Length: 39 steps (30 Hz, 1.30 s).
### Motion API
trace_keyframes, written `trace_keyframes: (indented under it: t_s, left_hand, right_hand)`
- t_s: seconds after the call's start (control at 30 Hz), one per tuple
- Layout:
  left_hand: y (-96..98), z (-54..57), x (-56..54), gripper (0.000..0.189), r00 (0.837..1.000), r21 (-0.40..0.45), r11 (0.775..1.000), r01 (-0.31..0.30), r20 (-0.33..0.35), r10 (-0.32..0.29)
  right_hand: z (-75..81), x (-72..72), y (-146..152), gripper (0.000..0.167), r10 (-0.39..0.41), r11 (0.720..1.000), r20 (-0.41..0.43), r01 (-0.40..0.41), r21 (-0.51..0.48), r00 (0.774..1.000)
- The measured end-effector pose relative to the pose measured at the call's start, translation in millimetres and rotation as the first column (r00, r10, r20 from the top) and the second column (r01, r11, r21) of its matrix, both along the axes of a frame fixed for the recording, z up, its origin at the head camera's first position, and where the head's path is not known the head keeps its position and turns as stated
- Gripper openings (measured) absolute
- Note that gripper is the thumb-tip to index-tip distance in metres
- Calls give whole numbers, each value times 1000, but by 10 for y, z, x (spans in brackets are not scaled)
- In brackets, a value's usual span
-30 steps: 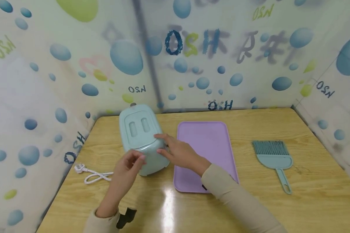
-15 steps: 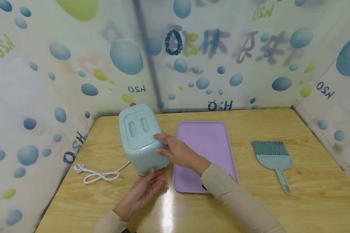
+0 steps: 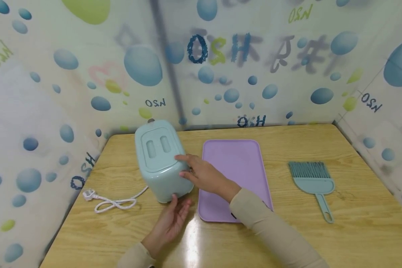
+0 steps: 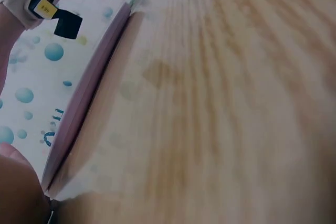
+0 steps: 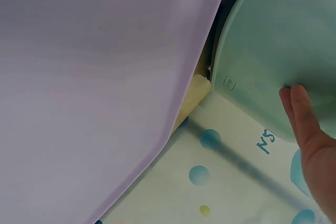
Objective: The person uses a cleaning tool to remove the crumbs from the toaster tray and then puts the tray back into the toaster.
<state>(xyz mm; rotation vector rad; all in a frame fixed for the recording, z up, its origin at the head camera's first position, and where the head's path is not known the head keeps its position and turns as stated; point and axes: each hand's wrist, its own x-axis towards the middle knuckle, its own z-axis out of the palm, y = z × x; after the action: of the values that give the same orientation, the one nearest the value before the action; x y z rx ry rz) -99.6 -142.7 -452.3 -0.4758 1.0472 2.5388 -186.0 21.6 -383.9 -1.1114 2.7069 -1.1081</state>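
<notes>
A pale blue-green toaster with a lid over its top stands on the left half of the table. My right hand rests on its right side near the front corner, the index finger over the lid's edge. In the right wrist view, two straight fingers lie flat against the toaster's side. My left hand is low at the front, palm up, its thumb against the toaster's lower front edge and its other fingers loosely extended. The left wrist view mostly shows the wooden table.
A white power cord with a plug lies left of the toaster. To its right is a purple tray, partly under my right forearm. A blue-green brush lies farther right. Patterned walls enclose the back and sides.
My left hand has dropped from the toaster's upper front, where its fingertips were together, to the lower front edge and turned palm up. The right hand has stayed in place.
</notes>
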Motion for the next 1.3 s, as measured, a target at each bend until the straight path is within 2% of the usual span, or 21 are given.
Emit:
trace_keyframes:
  t_s: [0.13,0.27,0.37,0.53,0.73,0.83,0.97,1.07,1.2,1.3]
  left_hand:
    - [55,-33,14,49,1000,-71,997,5,-12,-6]
    - [77,-49,37,55,999,-134,991,29,-21,-32]
    - [77,-52,49,54,999,-159,987,28,-23,-32]
    - [70,-43,69,50,1000,-171,985,13,-21,-17]
    - [85,-31,65,49,1000,-184,983,-2,-21,-2]
    - [91,-41,61,48,1000,-193,981,-4,-22,0]
    - [89,-62,65,45,1000,-201,980,-10,-15,7]
    - [93,-65,60,44,1000,-225,974,4,-26,-10]
    - [107,-56,52,44,999,-278,960,29,-27,-38]
    - [124,-36,47,47,999,-322,946,43,-2,-46]
  right_hand:
    - [10,7,-30,59,-44,996,-60,48,75,997]
    - [55,20,-75,61,-110,980,-122,128,153,986]
    - [83,13,-113,62,-127,975,-142,149,162,982]
    - [66,15,-161,68,-88,981,-194,118,151,977]
    - [29,48,-204,68,-50,970,-337,126,206,940]
    - [23,60,-213,67,-47,959,-379,148,241,924]
    - [17,65,-216,66,-47,964,-409,149,221,911]
    - [13,62,-218,65,-42,974,-393,125,188,919]
    - [6,64,-219,64,-29,985,-302,78,151,953]
    - [4,63,-214,64,-21,990,-237,53,132,971]
